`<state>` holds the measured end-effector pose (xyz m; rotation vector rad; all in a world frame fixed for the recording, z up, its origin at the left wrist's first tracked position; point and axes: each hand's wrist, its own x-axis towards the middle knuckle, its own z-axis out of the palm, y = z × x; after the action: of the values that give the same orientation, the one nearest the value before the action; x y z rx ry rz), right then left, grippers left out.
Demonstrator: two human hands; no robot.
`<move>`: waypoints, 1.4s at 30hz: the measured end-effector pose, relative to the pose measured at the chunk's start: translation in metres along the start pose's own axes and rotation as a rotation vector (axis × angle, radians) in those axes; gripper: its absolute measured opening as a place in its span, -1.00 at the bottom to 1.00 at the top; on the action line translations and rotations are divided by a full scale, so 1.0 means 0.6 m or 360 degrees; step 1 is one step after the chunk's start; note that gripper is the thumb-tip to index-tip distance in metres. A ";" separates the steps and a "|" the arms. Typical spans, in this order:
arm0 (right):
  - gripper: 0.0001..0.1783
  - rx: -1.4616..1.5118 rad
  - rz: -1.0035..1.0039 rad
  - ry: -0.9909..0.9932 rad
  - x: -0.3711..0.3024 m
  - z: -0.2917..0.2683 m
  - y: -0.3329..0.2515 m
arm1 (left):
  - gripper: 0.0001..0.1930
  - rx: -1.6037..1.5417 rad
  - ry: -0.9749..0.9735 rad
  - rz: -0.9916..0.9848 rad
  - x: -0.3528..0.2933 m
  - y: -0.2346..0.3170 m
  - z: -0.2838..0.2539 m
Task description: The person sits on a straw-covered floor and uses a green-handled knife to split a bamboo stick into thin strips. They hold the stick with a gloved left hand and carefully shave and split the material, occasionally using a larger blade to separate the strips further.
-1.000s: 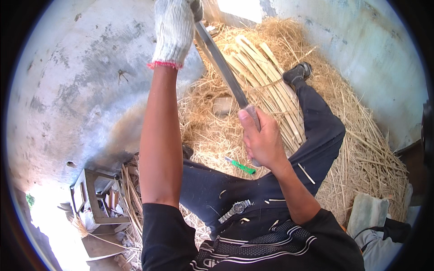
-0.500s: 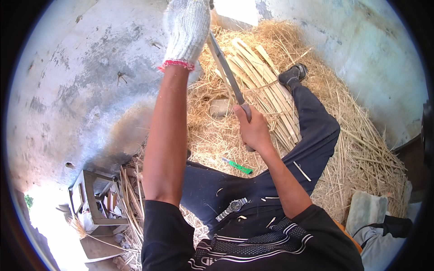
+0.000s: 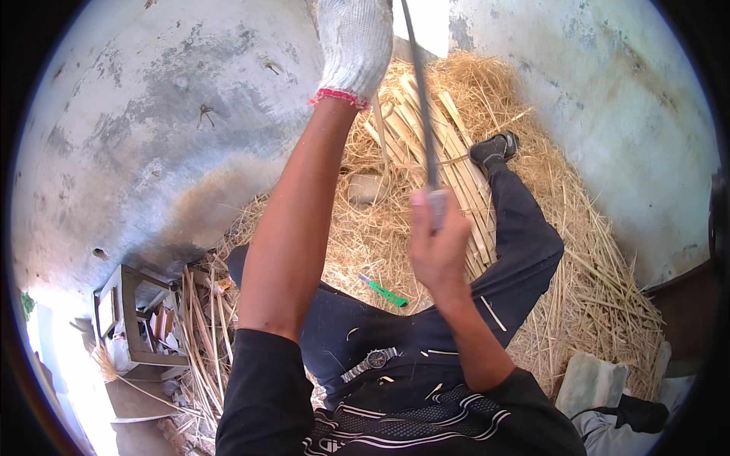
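Observation:
My right hand [image 3: 441, 239] is wrapped round the handle of a long-bladed knife [image 3: 426, 114], whose narrow dark blade points up past the top of the picture. At the upper edge is my left hand [image 3: 353, 49] in a white knitted glove with a red cuff; its fingers lie beyond the frame. A thin pale strip [image 3: 379, 140] hangs down beside the glove, and whether the fingers grip it is hidden. Beyond the knife, a bundle of split bamboo strips [image 3: 456, 171] lies on the shavings. On the ground between my legs is a green utility knife [image 3: 386, 292].
Curly shavings [image 3: 593, 273] cover the floor up to the pale walls. A block [image 3: 366, 188] sits among them. My shoe [image 3: 494, 148] rests by the bundle. A wooden frame box [image 3: 141, 319] with scraps stands at left, a stone block [image 3: 593, 384] at lower right. A wristwatch [image 3: 370, 363] lies on my lap.
The long-bladed knife has swung from a leftward slant to nearly upright, and my right hand has shifted slightly right and down. My gloved left hand has moved right. The whole view has shifted a little.

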<state>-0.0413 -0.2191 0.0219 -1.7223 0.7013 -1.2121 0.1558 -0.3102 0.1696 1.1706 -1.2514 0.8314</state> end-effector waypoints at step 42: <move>-0.54 0.0141 0.0255 -0.0355 -0.039 0.052 0.048 | -0.70 -0.0002 0.0160 -0.0355 0.000 -0.069 -0.049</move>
<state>-0.0195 -0.2016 -0.0177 -1.6624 0.6284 -0.9118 0.2027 -0.2922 0.1636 1.2270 -1.0183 0.7141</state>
